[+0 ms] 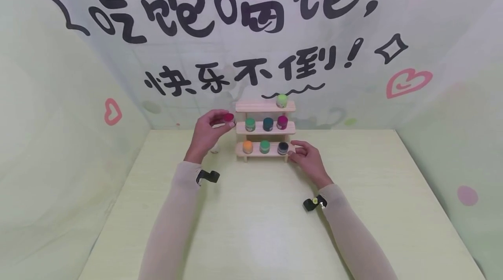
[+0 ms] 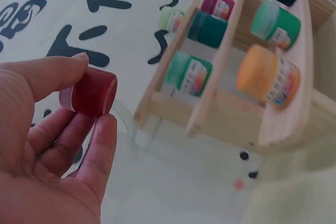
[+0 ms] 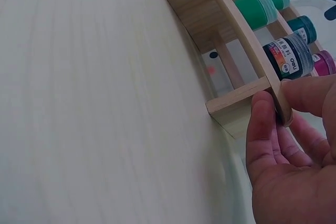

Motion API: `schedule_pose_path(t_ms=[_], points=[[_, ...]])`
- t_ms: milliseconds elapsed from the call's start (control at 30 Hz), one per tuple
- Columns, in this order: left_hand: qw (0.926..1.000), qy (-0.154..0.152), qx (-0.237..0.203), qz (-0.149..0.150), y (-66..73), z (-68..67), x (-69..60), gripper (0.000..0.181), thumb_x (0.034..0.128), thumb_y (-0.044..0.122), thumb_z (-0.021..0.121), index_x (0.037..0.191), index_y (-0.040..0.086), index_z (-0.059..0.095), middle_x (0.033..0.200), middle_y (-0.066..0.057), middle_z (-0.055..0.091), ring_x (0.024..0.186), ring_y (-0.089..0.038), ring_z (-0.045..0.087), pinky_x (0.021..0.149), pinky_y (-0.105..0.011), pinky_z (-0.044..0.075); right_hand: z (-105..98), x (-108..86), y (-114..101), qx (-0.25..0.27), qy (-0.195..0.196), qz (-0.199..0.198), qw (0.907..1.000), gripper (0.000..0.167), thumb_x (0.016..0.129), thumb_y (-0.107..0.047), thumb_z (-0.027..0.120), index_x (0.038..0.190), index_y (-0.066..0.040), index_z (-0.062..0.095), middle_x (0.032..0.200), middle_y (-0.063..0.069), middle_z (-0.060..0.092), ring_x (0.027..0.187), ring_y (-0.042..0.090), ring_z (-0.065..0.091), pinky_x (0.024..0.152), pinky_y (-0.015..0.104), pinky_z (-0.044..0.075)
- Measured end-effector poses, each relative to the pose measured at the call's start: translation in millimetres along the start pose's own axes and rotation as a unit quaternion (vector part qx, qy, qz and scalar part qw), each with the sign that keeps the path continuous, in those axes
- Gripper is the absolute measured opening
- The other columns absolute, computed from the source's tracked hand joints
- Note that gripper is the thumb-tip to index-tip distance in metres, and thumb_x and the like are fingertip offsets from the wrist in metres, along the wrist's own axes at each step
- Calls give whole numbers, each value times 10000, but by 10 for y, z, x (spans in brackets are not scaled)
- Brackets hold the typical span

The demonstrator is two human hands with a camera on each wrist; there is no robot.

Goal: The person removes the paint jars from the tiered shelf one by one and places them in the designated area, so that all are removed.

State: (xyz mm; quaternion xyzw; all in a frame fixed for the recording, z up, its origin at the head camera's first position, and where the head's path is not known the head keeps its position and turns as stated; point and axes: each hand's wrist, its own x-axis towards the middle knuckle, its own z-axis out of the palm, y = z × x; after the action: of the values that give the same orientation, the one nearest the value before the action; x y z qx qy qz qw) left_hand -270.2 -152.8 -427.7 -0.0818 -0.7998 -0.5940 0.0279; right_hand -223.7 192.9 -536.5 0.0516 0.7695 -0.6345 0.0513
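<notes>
My left hand (image 1: 207, 133) pinches a red paint jar (image 2: 94, 92) between thumb and fingers, just left of a three-tier wooden display rack (image 1: 265, 106). With thumb and fingers, my right hand (image 1: 312, 163) grips the right end of the rack's lowest shelf (image 3: 247, 40). A light green jar (image 1: 281, 101) stands at the right of the top shelf. On the middle one are a green jar (image 1: 250, 124), a dark teal jar (image 1: 268, 124) and a magenta jar (image 1: 282, 122). The lowest holds an orange jar (image 1: 247, 146), a green jar (image 1: 265, 146) and a dark navy jar (image 1: 283, 148).
Behind the rack hangs a printed cloth backdrop (image 1: 220, 53) with large black lettering. A small whitish object (image 1: 214, 149), partly hidden by the left hand, lies on the pale table (image 1: 251, 210). Cloth walls (image 1: 452, 140) border both sides.
</notes>
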Motion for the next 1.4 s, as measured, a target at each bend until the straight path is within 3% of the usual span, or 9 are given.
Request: schedule_pose_path(t_ms=[367,667,967,1400], points=[[9989,195,230,-373,-349,-172,-95,516,911,304,850,1368,136,678,1280,-66,721,1207,-252,657,1079,-451,554,26,-29,-50,-202,65,66,9998,480,991,-149,750,1446,-94,604,1093,125,708,916,120,751,878,268,651],[9969,360,420,-561,-593,-333,-131,526,918,291,846,1383,128,663,1307,-80,710,1234,-274,660,1023,-403,565,25,-45,-49,-219,15,-80,9997,478,1003,-148,738,1452,-71,596,1166,210,706,991,222,752,900,280,648],[9935,527,488,-888,-889,-456,-203,509,929,238,837,1391,129,653,1329,-91,706,1245,-265,650,1019,-329,574,30,-36,-32,-327,0,-121,9994,454,1011,-149,727,1442,-74,606,1161,196,726,930,142,744,851,222,640],[9839,666,520,-1575,-1147,-609,-293,525,956,220,802,1430,100,611,1402,-151,661,1326,-320,618,1102,-408,538,26,-34,-27,-232,30,-92,9997,450,1003,-150,737,1431,-82,617,1129,172,715,921,142,747,844,229,645]])
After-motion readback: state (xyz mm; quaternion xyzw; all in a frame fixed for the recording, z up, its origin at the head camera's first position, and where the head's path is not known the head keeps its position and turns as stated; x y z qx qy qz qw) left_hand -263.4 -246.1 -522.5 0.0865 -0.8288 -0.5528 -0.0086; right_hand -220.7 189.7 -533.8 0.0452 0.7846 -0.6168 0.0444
